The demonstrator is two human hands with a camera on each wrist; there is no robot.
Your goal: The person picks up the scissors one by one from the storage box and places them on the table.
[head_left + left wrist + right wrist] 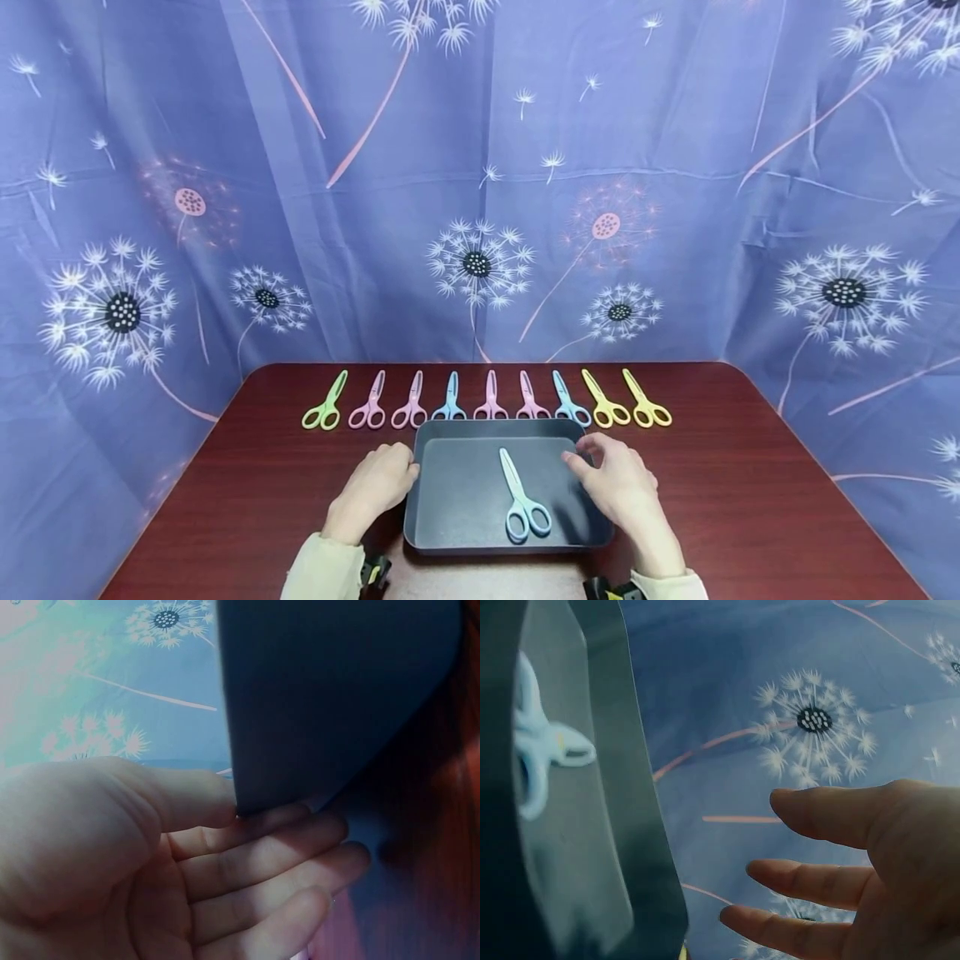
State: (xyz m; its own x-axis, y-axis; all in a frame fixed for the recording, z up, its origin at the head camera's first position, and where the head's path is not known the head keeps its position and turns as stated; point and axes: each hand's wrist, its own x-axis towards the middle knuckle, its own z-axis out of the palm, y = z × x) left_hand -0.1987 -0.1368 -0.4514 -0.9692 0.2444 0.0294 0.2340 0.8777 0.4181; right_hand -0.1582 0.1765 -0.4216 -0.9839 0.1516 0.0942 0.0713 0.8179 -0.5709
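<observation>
A dark grey rectangular tray (pixel 457 500) sits near the front of the table, with one pair of light blue scissors (pixel 522 500) lying inside, handles toward me. My left hand (pixel 378 483) is at the tray's left side. The left wrist view shows its thumb (pixel 202 799) and fingers pinching the tray's edge. My right hand (pixel 618 479) hovers by the right rim with its fingers spread. In the right wrist view, those fingers (pixel 802 881) are apart from the tray wall (pixel 626 750), and nothing is between them.
Beyond the tray, several scissors stretch in a row: green (pixel 326 404), pink (pixel 370 404), blue (pixel 450 400) and yellow (pixel 648 404) among them. The tray's far rim overlaps some handles. A blue dandelion-print curtain (pixel 375 250) hangs behind the dark red table (pixel 750 500).
</observation>
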